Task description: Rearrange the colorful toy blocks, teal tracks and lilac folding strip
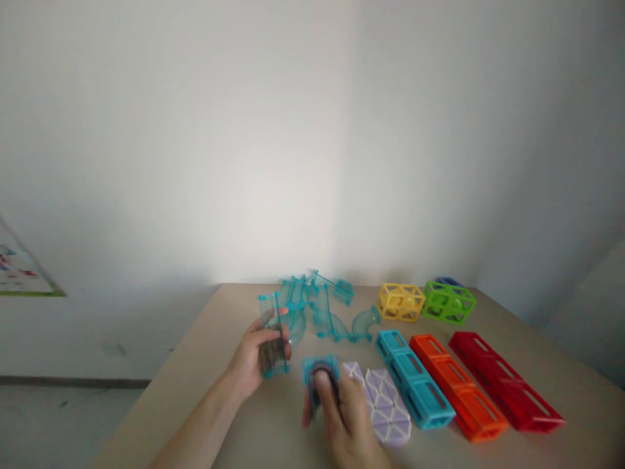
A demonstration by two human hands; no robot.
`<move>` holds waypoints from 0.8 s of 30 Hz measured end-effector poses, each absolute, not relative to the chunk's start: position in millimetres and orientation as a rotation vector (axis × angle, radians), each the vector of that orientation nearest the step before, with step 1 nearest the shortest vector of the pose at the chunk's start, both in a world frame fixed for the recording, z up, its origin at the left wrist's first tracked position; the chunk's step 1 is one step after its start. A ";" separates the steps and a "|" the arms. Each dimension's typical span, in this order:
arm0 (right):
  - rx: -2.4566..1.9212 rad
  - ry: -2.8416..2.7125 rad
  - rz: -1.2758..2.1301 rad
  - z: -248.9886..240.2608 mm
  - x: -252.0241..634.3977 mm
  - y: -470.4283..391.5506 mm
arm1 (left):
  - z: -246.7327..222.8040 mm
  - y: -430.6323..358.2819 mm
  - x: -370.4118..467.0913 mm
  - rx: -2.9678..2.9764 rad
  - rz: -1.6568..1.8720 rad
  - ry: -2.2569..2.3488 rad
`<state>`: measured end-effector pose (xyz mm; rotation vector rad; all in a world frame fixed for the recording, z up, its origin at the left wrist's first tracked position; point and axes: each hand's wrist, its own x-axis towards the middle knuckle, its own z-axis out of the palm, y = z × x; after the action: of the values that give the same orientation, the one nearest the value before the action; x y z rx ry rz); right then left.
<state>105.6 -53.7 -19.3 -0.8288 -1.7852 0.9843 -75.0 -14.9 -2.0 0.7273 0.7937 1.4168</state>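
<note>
My left hand (247,361) grips a see-through teal track piece (272,348), which it holds upright above the table, thumb across its face. Lower and to the right, my right hand (349,413) is closed on a see-through teal tube piece (310,368) with a rounded opening. Its thumb presses on the rounded part, and motion blurs both. The two pieces are apart. Beyond my hands lie several loose teal track pieces (322,309), some straight and some curved, such as the curved track piece (362,322) on their right.
Right of my right hand lie lilac triangle tiles (388,404), then rows of turquoise (415,384), orange (456,387) and red (502,381) frame blocks. Yellow (401,301) and green (448,304) frame cubes stand farther back. The table (205,339) meets a white wall (273,163).
</note>
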 end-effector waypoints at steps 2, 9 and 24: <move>-0.880 -1.546 1.143 -21.7 100.2 -51.8 | 0.3 -18.5 -69.3 0.747 1.348 0.775; -0.901 -1.238 1.499 -18.9 84.6 -46.3 | -5.9 -24.5 -56.8 0.776 1.219 0.793; -0.952 -0.922 1.816 -29.9 86.6 -39.6 | -8.1 -33.4 -36.2 0.781 1.126 0.898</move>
<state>86.6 -39.6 -29.9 -0.9517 -0.9222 1.8158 -36.2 -33.4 -8.1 0.7811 0.8980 1.1260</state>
